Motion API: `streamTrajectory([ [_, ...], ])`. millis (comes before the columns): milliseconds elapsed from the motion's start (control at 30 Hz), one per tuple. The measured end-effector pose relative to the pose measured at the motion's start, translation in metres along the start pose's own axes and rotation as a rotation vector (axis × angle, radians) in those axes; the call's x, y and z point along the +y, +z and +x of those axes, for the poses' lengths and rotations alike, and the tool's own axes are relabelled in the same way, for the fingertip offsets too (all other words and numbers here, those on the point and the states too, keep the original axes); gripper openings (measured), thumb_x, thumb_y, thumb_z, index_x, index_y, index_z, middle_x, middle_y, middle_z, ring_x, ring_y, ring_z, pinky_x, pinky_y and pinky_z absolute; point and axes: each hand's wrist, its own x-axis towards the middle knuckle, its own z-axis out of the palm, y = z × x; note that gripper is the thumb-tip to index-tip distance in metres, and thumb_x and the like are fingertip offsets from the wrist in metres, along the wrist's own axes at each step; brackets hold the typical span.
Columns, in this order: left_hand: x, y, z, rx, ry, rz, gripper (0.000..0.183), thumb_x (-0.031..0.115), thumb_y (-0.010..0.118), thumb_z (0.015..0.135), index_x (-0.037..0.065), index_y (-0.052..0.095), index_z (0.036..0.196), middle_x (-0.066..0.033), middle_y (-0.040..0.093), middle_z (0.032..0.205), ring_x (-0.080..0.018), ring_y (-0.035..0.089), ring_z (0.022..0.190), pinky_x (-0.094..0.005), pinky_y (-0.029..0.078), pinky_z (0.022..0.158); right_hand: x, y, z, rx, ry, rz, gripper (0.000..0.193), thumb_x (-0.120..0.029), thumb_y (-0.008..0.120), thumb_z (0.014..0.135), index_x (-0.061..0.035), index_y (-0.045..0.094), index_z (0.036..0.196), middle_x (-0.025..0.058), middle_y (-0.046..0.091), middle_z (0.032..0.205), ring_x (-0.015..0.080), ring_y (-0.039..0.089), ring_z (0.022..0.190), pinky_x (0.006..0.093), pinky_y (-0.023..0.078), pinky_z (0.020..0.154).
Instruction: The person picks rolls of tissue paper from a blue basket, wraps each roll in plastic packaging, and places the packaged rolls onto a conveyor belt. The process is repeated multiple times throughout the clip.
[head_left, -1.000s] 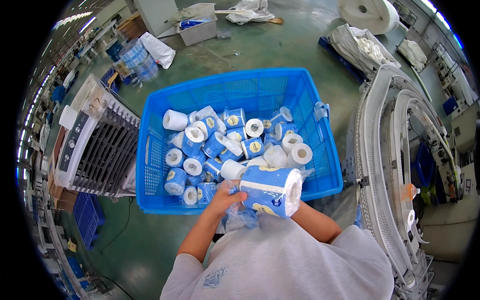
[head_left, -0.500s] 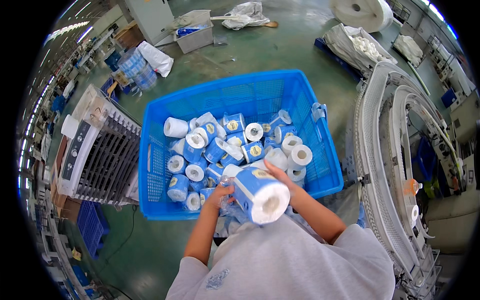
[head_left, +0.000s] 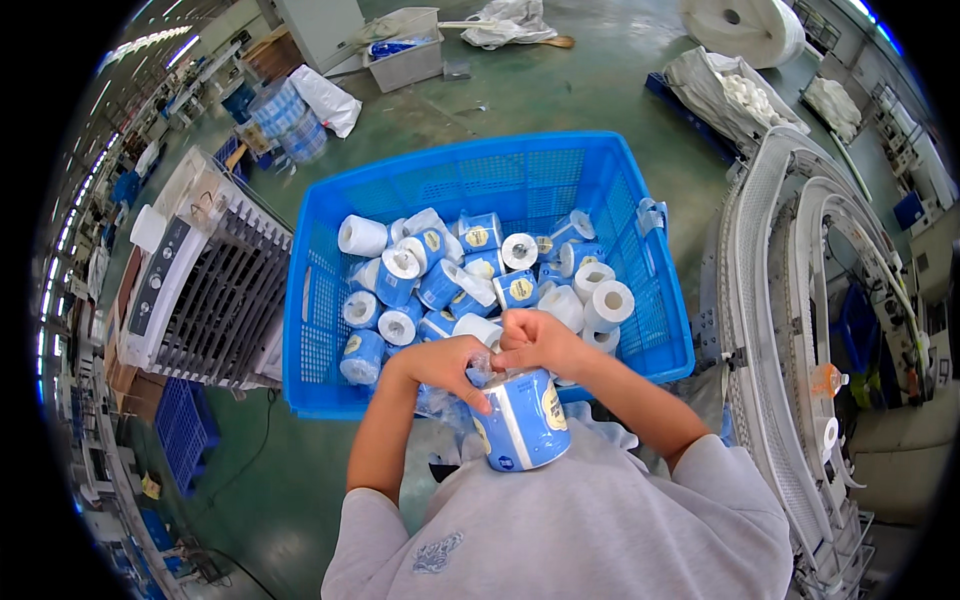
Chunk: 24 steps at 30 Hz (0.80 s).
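Observation:
A toilet paper roll (head_left: 530,425) in blue printed plastic wrap is close to my body, in front of my shirt. My left hand (head_left: 452,364) grips the gathered clear film at the roll's far end, thumb along its edge. My right hand (head_left: 542,342) is closed, its fingers curled on the same end of the wrapper; part of the film is hidden behind them. Beyond both hands, a large blue plastic basket (head_left: 520,152) contains many toilet rolls, some in blue wrap and some white like the bare-looking roll (head_left: 362,235) near its left wall.
A curved conveyor (head_left: 745,270) runs along the right side. An air cooler with a slatted grille (head_left: 225,300) stands to the left, near a blue pallet (head_left: 185,430). Farther back are a grey bin (head_left: 408,68), wrapped film rolls (head_left: 290,120) and a huge paper reel (head_left: 745,30).
The roll has turned from showing its white core end to standing with its printed side visible. Both hands have come together at its far end, the right one curling its fingers.

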Motion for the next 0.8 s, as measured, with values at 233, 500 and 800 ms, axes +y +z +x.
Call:
streamTrajectory([
  [233, -0.021, 0.032, -0.004, 0.227, 0.318, -0.223, 0.049, 0.020, 0.084, 0.056, 0.000, 0.063, 0.096, -0.0072, 0.061, 0.094, -0.0147, 0.055, 0.083, -0.0269, 0.043, 0.073, 0.030, 0.028, -0.033, 0.596, -0.357, 0.269, 0.044, 0.002, 0.063, 0.078, -0.0151, 0.028, 0.058, -0.0071, 0.035, 0.053, 0.0013, 0.031, 0.050, 0.0194, 0.025, 0.044],
  [500, -0.011, 0.037, -0.003, 0.277, 0.375, -0.409, 0.042, 0.014, 0.083, 0.058, 0.003, 0.060, 0.091, -0.0014, 0.055, 0.089, -0.0105, 0.049, 0.085, -0.0244, 0.038, 0.074, 0.020, 0.022, -0.036, 0.565, -0.388, -0.143, 0.034, -0.010, 0.062, 0.083, -0.0104, 0.037, 0.060, -0.0054, 0.037, 0.058, 0.0040, 0.031, 0.054, 0.0197, 0.027, 0.049],
  [800, 0.003, 0.035, -0.004, 0.338, 0.217, -0.259, 0.029, 0.011, 0.080, 0.064, 0.007, 0.055, 0.079, 0.0035, 0.053, 0.074, -0.0061, 0.047, 0.071, -0.0219, 0.038, 0.062, -0.017, 0.030, -0.031, 0.134, -0.089, -0.622, 0.033, -0.018, 0.075, 0.071, -0.0079, 0.045, 0.061, -0.0047, 0.041, 0.060, 0.0049, 0.035, 0.057, 0.0217, 0.028, 0.049],
])
